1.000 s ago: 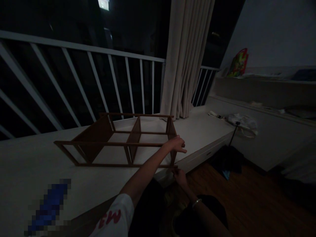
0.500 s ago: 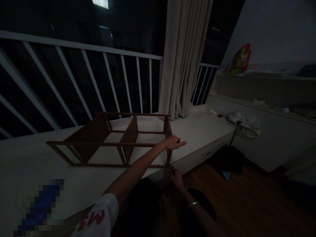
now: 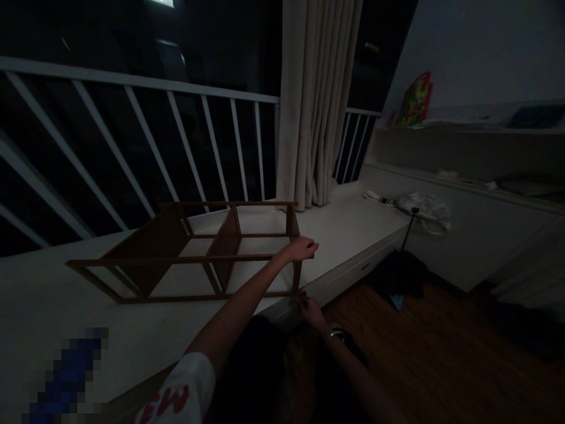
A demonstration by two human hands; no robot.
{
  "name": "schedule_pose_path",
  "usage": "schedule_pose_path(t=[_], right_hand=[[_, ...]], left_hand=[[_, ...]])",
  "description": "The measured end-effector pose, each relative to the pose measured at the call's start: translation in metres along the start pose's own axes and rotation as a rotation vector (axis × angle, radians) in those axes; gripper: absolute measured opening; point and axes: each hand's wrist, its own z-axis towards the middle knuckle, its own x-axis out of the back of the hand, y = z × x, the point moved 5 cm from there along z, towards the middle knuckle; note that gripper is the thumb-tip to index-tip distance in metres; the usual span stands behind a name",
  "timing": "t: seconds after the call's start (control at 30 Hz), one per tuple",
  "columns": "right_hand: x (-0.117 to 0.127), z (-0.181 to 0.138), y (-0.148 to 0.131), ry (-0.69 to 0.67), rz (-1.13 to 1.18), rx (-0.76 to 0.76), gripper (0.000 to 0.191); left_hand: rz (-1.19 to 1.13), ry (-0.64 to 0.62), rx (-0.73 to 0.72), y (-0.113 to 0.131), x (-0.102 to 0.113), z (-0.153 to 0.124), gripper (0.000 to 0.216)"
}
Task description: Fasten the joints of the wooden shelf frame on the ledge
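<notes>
A brown wooden shelf rack (image 3: 216,258) lies on its side on the white window ledge (image 3: 339,235). My left hand (image 3: 302,248) is closed over the right end of its upper front rail, fingers curled down around the wood. Below it, my right hand (image 3: 311,310) pinches the end of the lower front rail at the ledge's edge. Its fingertips are dark and partly hidden. A bracelet (image 3: 335,334) circles my right wrist.
White railings (image 3: 212,147) and a beige curtain (image 3: 304,106) stand behind the ledge. To the right are a whitish bag (image 3: 424,209), a strap (image 3: 379,199), a dark umbrella-like thing (image 3: 401,274) on the wooden floor and a wall shelf (image 3: 463,131). A blurred blue patch (image 3: 70,377) lies at left.
My left hand's fingers have curled in around the rail end, where they stretched out before. My right hand stays at the lower rail. The whole view has shifted a little.
</notes>
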Motion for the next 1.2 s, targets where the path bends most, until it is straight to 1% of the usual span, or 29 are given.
schedule_pose_path(t=[0.07,0.13,0.23,0.37,0.43,0.53,0.6,0.7,0.83,1.0,1.1,1.2], right_hand=[[0.0,-0.003,-0.002,0.022,0.011,-0.058,0.03],[-0.002,-0.003,-0.003,0.026,0.055,-0.065,0.03],[-0.008,-0.001,0.0,0.009,0.213,-0.061,0.031],[-0.025,0.006,0.014,-0.045,0.636,-0.232,0.029],[-0.034,0.007,0.018,-0.061,0.874,-0.304,0.024],[-0.044,0.008,0.019,-0.05,1.24,-0.376,0.014],[-0.048,0.009,0.018,-0.046,1.4,-0.42,0.009],[-0.051,0.009,0.018,-0.069,1.488,-0.467,0.009],[-0.052,0.01,0.018,-0.144,1.595,-0.528,0.012],[-0.052,0.007,0.018,-0.211,1.65,-0.56,0.008],[-0.05,0.006,0.015,-0.21,1.633,-0.533,0.006],[-0.046,0.006,0.012,-0.178,1.488,-0.439,0.007]], left_hand=[[0.028,0.011,-0.015,-0.002,-0.002,0.001,0.044],[0.045,0.011,-0.015,-0.002,-0.003,0.001,0.041],[0.022,-0.013,-0.009,-0.001,-0.003,0.001,0.038],[0.002,-0.023,-0.031,0.003,-0.001,-0.001,0.036],[0.028,-0.008,-0.04,0.004,-0.001,-0.001,0.036],[0.063,0.013,-0.02,0.001,-0.002,-0.001,0.036],[0.067,0.008,-0.017,0.0,-0.004,0.0,0.035],[0.045,-0.009,-0.035,-0.002,-0.006,0.0,0.035],[0.032,0.008,-0.043,-0.004,-0.007,0.0,0.036],[0.052,0.017,-0.041,-0.006,-0.009,0.0,0.036],[0.046,0.017,-0.03,-0.007,-0.009,0.0,0.036],[0.048,0.017,-0.045,-0.006,-0.009,0.0,0.036]])
